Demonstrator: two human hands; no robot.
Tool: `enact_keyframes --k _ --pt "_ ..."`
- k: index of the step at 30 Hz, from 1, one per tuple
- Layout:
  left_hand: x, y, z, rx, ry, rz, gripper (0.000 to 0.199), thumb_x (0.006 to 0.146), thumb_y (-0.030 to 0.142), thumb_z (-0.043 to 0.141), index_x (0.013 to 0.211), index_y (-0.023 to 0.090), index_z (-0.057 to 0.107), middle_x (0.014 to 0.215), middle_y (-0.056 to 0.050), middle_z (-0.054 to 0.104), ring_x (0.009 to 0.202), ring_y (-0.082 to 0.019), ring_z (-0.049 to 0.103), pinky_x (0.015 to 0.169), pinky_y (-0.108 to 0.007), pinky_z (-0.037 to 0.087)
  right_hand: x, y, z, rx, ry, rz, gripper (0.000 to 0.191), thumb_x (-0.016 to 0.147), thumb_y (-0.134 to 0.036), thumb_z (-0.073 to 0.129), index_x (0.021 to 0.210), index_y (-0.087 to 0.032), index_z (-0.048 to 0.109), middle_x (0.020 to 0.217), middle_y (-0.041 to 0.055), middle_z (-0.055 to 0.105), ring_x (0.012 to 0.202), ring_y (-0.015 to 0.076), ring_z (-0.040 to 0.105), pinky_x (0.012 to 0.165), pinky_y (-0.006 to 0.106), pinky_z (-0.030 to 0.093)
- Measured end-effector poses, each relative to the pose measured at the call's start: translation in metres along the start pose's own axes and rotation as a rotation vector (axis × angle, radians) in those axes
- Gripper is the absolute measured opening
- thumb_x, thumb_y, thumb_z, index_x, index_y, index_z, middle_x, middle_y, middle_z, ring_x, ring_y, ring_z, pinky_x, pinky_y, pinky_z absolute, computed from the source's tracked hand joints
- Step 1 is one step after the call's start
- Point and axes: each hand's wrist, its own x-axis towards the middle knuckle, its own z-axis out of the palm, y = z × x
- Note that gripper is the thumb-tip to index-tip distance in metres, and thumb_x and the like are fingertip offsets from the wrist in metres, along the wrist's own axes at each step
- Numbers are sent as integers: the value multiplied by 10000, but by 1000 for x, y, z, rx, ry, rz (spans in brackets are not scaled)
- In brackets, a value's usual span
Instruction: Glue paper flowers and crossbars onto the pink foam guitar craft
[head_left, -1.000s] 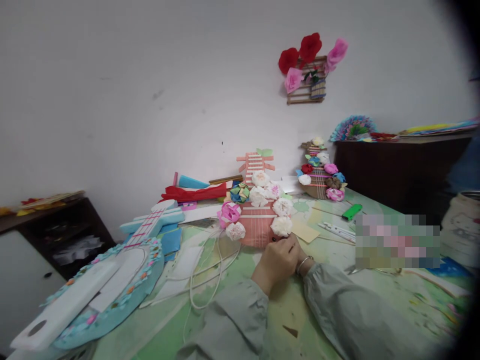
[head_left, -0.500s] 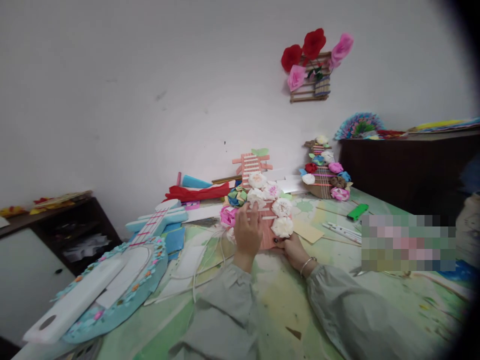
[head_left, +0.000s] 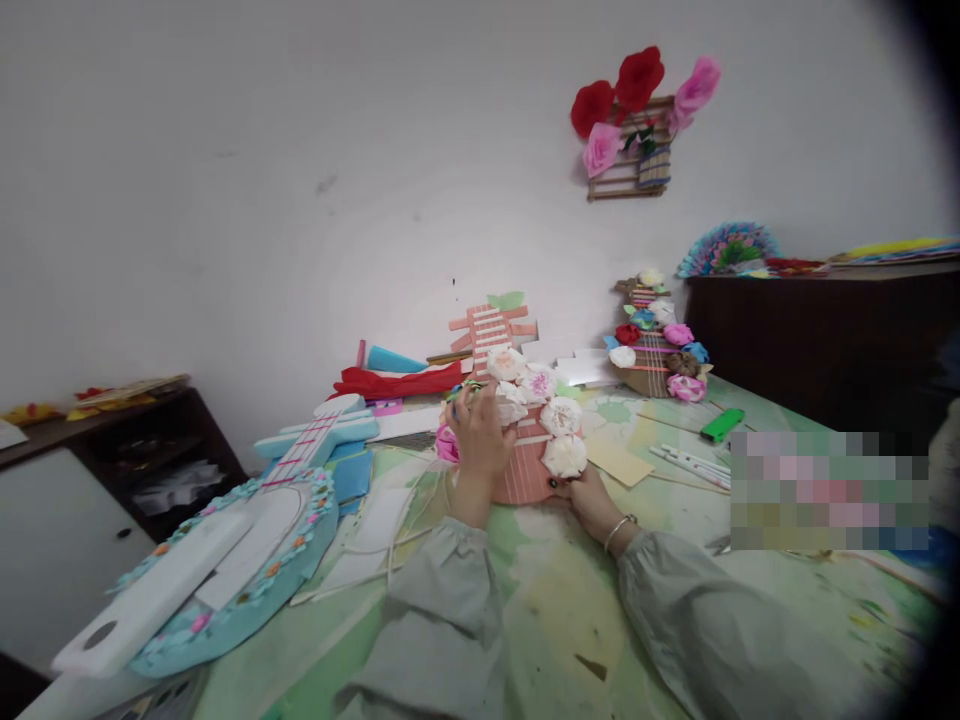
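Note:
A pink lute-shaped craft point(head_left: 525, 478) with pale strings and a ladder-like neck leans back at the middle of the table. White paper flowers point(head_left: 564, 455) line its right side and top. A bright pink flower point(head_left: 448, 443) shows at its left edge, and a blue-green one is mostly covered. My left hand point(head_left: 482, 440) rests over the left-hand flowers, fingers spread and touching them. At the lower right edge, beside a small dark round spot, my right hand point(head_left: 594, 508) pinches the craft. Its fingertips are partly hidden.
A light-blue round-bodied instrument craft point(head_left: 307, 540) lies at left with a white bar across it. White cords point(head_left: 390, 545) and paper lie beside it. Further right are a beige card point(head_left: 621, 464), a green object point(head_left: 723, 425) and a flowered brown craft point(head_left: 645, 378) against the wall.
My left hand has slid left and slightly up across the flowers, uncovering more of the strings. The craft's neck has tipped a little left. My right hand keeps its hold at the lower edge.

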Motion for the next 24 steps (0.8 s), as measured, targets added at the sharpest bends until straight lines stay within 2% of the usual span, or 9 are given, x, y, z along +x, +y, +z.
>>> enact_keyframes --k 5,12,18,24 --pt "1 -9 2 -28 12 26 648 710 302 684 1278 134 421 1292 -174 505 1290 -326 320 1057 -519 211 -1 -1 -1 -4 -17 7 487 430 -94 655 902 -205 608 817 3 701 716 232 659 629 391 576" --pt "2 -7 -6 -113 44 29 598 657 251 727 1202 182 488 1226 -140 549 1254 -319 355 1060 -493 212 -3 -3 0 -6 -1 17 473 427 -92 654 880 -214 601 785 3 702 685 240 663 613 405 573" --pt "3 -9 -8 -117 67 79 532 698 347 715 1178 219 524 1135 -85 621 1210 -316 391 1041 -499 214 -2 -2 -1 9 -24 12 464 431 -86 636 876 -211 605 781 -7 701 699 231 663 638 399 578" --pt "2 -9 -8 -107 142 81 541 670 436 725 1127 201 558 1062 -89 636 1124 -319 431 1016 -500 243 -1 -1 -2 8 -22 8 435 431 -83 625 847 -207 599 762 2 694 673 219 653 604 363 572"
